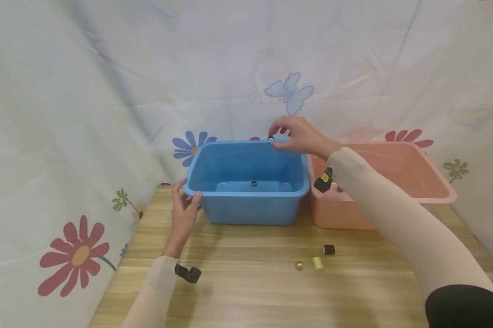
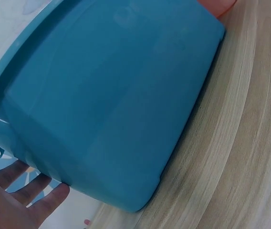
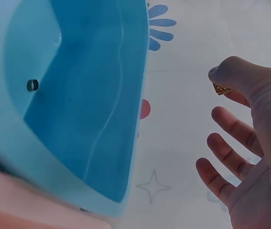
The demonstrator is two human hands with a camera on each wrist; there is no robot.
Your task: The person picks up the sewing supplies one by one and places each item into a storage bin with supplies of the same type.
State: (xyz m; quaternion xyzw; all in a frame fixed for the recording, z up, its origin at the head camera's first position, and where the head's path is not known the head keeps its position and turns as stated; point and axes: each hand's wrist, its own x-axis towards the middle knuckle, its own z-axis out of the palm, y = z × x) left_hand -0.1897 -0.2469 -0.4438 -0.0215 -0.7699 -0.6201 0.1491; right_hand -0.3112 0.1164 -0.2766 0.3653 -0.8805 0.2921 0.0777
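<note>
My right hand pinches a small ring between thumb and index finger, above the far rim of the blue basin. In the right wrist view the ring shows a gold patterned face, and the other fingers are spread apart. Inside the basin a dark ring lies on the bottom. My left hand holds the basin's left front corner. Close up in the left wrist view, its fingers touch the basin's side below the rim.
A pink basin stands right beside the blue one, under my right forearm. On the wooden table in front lie a gold ring, a yellow thread spool and a dark brown thread spool. A flower-printed curtain hangs behind.
</note>
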